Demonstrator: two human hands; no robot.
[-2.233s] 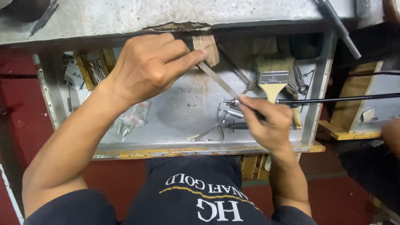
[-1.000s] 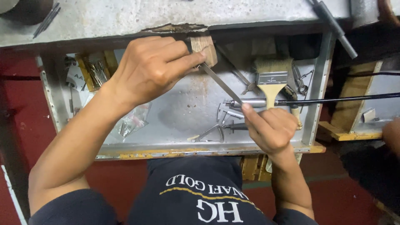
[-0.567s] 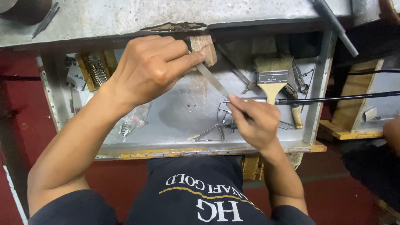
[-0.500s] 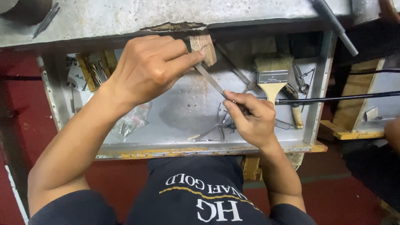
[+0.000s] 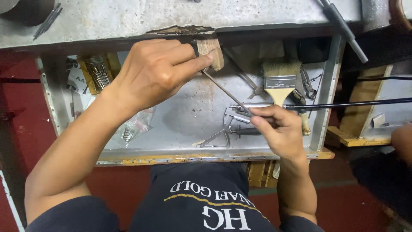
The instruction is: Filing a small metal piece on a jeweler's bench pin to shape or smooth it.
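Observation:
My left hand (image 5: pixel 156 71) is closed around something small, pressed against a small wooden block (image 5: pixel 211 53) at the front edge of the workbench, index finger stretched toward the block. A thin metal file (image 5: pixel 225 91) runs diagonally from the block down to my right hand (image 5: pixel 279 129), which pinches its lower end between thumb and fingers. Both hands hover over an open metal drawer (image 5: pixel 189 124).
In the drawer lie a flat paintbrush (image 5: pixel 281 81), pliers and small metal tools (image 5: pixel 234 124), a plastic bag of small parts (image 5: pixel 135 129) and a box of nails (image 5: pixel 99 73). A black rod (image 5: pixel 343 104) crosses at right; another person's arm (image 5: pixel 401 137) shows at the far right.
My right hand slid up and left along the file toward the block and has come back a little way; my left hand and the block stayed put.

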